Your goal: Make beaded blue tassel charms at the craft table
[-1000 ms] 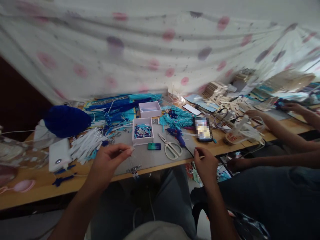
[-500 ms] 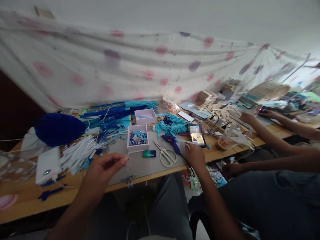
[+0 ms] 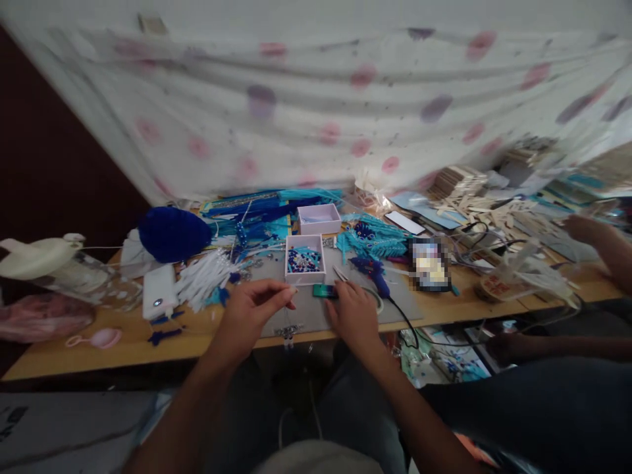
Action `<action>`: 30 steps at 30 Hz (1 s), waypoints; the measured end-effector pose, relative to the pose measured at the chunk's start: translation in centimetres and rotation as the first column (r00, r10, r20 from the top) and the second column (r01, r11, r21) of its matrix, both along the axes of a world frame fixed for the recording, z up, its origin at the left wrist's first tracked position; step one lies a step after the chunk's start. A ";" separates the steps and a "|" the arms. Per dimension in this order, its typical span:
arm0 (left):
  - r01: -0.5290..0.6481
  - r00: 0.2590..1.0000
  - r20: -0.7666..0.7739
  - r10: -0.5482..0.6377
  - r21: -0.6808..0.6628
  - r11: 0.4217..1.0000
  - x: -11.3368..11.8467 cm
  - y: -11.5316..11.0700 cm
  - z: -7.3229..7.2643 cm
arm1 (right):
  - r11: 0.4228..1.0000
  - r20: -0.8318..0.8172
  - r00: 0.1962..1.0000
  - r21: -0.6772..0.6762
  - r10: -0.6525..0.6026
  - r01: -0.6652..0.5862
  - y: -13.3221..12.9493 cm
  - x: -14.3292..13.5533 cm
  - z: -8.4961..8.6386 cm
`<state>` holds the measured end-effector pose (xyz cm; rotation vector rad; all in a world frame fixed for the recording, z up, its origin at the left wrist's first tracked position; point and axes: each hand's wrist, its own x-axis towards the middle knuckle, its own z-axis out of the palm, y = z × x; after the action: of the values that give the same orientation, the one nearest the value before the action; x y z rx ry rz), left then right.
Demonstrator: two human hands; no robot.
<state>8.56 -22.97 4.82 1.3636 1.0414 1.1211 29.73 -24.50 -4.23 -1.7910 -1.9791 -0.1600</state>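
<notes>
Covering the middle of the scissors (image 3: 340, 273), the right hand (image 3: 353, 309) hides any grip from me; the left hand (image 3: 257, 306), fingers closed, pinches something thin (image 3: 297, 287). Beads (image 3: 303, 260) lie in the nearer box (image 3: 306, 278).

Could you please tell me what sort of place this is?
Probably a small craft workspace: on the wooden table are an open box of small beads, a glue gun and a heap of wooden sticks.

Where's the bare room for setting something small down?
The grey mat shows a small gap between the silver charms and right hand; the table shows bare wood between pink scoop and blue pieces. Crowded: blue strips behind the pale boxes.
</notes>
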 end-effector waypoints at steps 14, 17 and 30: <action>0.054 0.998 0.030 -0.054 -0.006 0.999 -0.4 0.5 0.2 | 0.956 0.279 0.934 -0.250 0.221 -0.152 2.3 -1.6 -0.1; 0.046 0.998 0.034 -0.045 -0.021 0.999 -0.6 0.6 0.2 | 0.955 0.227 0.954 -0.264 0.198 -0.135 2.3 -1.7 -0.1; 0.045 0.999 -0.020 -0.045 -0.002 0.999 -0.5 0.6 0.8 | 0.927 -0.999 -0.024 0.052 0.046 -0.371 -1.7 -3.8 4.8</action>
<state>8.07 -22.34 5.61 1.3929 1.0210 1.0753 25.97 -26.25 0.61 -0.9460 -1.0203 1.2402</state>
